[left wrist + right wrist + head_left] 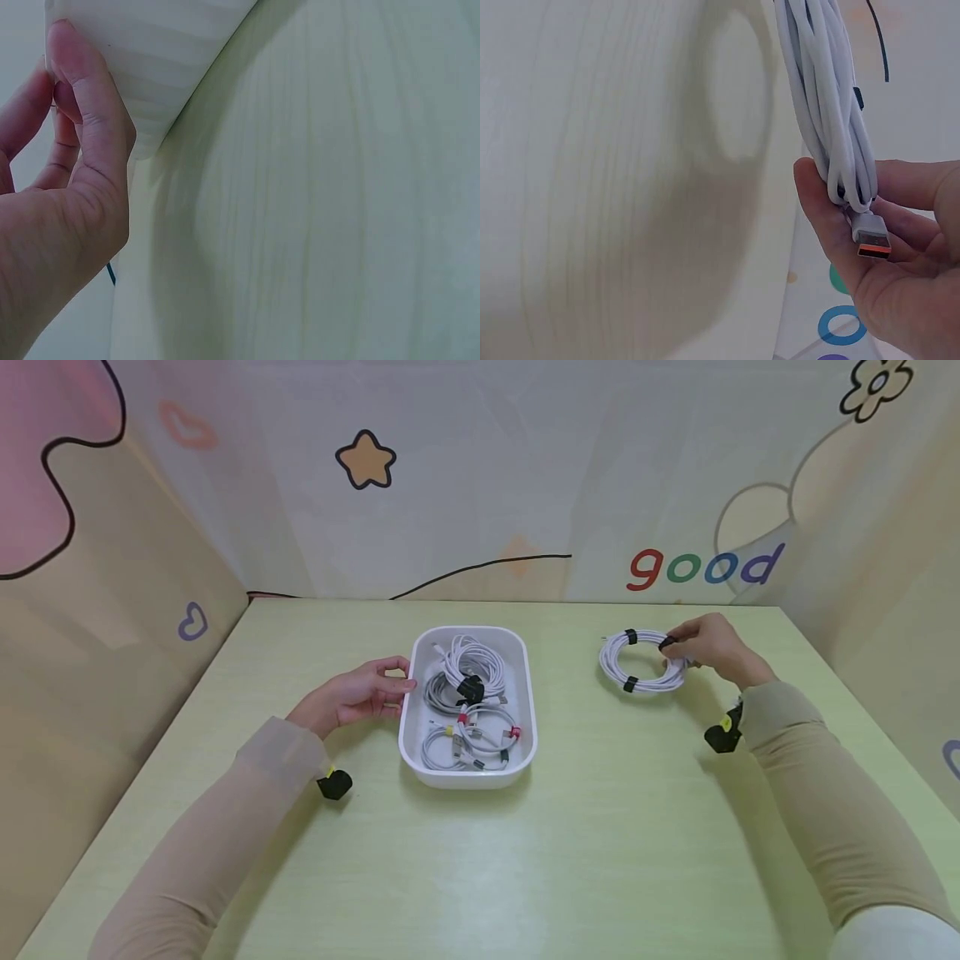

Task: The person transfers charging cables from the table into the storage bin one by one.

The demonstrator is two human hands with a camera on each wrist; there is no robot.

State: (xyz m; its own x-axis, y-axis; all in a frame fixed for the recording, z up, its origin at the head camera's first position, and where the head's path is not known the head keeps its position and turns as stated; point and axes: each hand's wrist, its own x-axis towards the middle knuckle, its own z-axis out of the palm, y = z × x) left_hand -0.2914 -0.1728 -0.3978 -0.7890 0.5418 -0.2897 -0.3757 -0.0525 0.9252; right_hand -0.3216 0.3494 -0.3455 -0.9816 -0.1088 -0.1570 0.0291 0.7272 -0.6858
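Note:
A coil of white USB cable (612, 664), bound with black ties, is pinched by my right hand (708, 647) above the right side of the table. In the right wrist view its USB plug (874, 238), orange inside, hangs between the thumb and fingers. My left hand (367, 693) holds the left rim of a white plastic box (465, 781), thumb and fingertips at the edge. Inside the box, a white cable coil (491, 664) with a black tie lies over a grey cable coil (435, 693). Smaller cable loops (442, 760) with coloured ties lie nearer me.
The box stands on a pale wooden table (600, 860), left of the right hand. A printed cloth backdrop (465, 485) rises behind the table and at both sides. A black device (335, 784) hangs under the left wrist, and another black device (723, 739) under the right.

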